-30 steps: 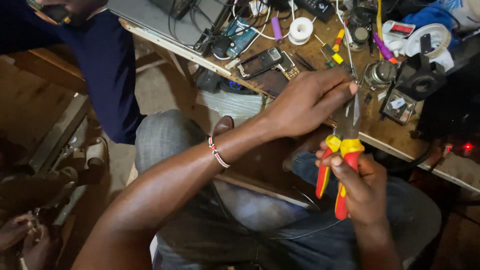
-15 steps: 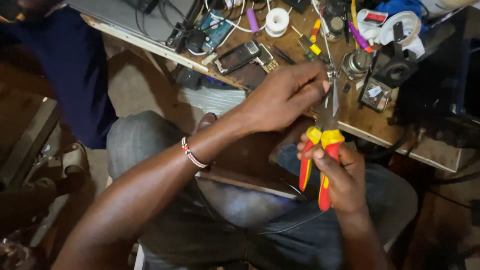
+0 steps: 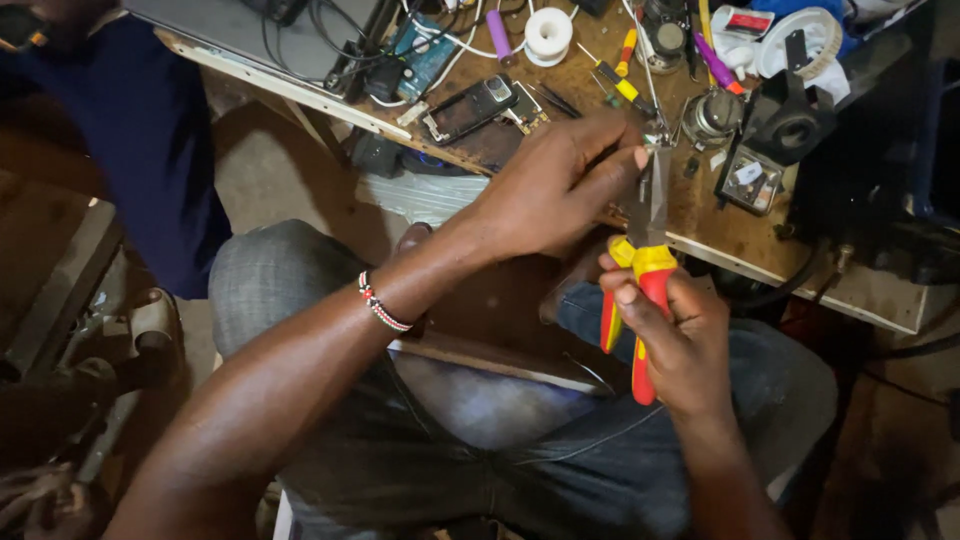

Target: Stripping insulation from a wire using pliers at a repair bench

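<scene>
The right hand (image 3: 680,335) is curled closed around the red and yellow handles of a pair of pliers (image 3: 645,260), thumb pressed on the yellow collar, with the metal nose pointing up and away from the wrist. Just beyond that hand, the left hand (image 3: 560,185) reaches across over the lap, its wrist wearing a beaded bracelet (image 3: 383,302); its thumb and forefinger are pinched together at the tip of the pliers, and whatever small piece sits between them is too tiny to make out. Both hands hover above the person's knees in grey-blue trousers (image 3: 480,440), right at the near edge of the wooden surface (image 3: 700,215). Past the left hand's knuckles lies an opened phone frame (image 3: 468,108), and farther on in the same direction a white spool of solder (image 3: 548,33) and a short purple cylinder (image 3: 499,34). Beyond the fingertips of the left hand rests a screwdriver with a yellow and red grip (image 3: 622,62), and off to the right of the plier tips sit a round metal part (image 3: 710,115) and a black stand (image 3: 785,125). Far to the left of the left arm stands another person in a dark blue garment (image 3: 150,140).
</scene>
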